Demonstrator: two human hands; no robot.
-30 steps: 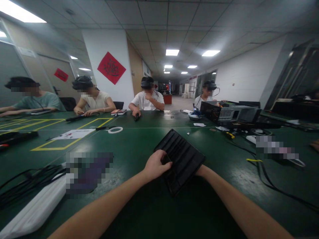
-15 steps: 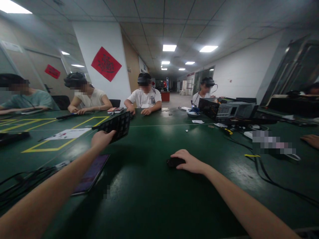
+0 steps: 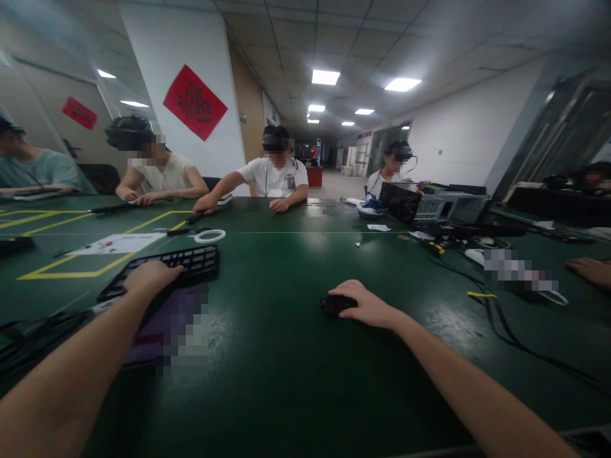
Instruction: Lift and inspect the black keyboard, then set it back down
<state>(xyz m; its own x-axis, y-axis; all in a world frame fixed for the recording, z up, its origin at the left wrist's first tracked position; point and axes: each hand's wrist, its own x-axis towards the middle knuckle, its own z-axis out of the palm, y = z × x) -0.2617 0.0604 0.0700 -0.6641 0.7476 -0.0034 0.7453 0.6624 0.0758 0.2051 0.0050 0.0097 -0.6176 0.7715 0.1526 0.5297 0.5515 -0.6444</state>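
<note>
My left hand [image 3: 153,278] grips a black keyboard [image 3: 199,259] near its middle, thumb over the keys; the fingers underneath are hidden. The keyboard is nearly level, low over the table or touching it; I cannot tell which. Just in front of it, partly covered by my forearm, lies a purple-faced flat thing [image 3: 165,318], its surface partly blurred out. My right hand [image 3: 360,302] is wrapped over a black computer mouse [image 3: 333,306] on the green table [image 3: 281,356].
Bundled black cables [image 3: 42,337] lie at left. Beyond the keyboard are a paper sheet [image 3: 117,243] and a white ring [image 3: 210,236]. An opened computer case [image 3: 443,207] stands back right, with cables [image 3: 496,318] nearer me. Several people sit around; one reaches an arm [image 3: 222,191] leftward.
My left hand has lowered the keyboard from a steep tilt to nearly flat and moved left. The right hand stays on the mouse. The person opposite has stretched an arm leftward; a white ring now shows.
</note>
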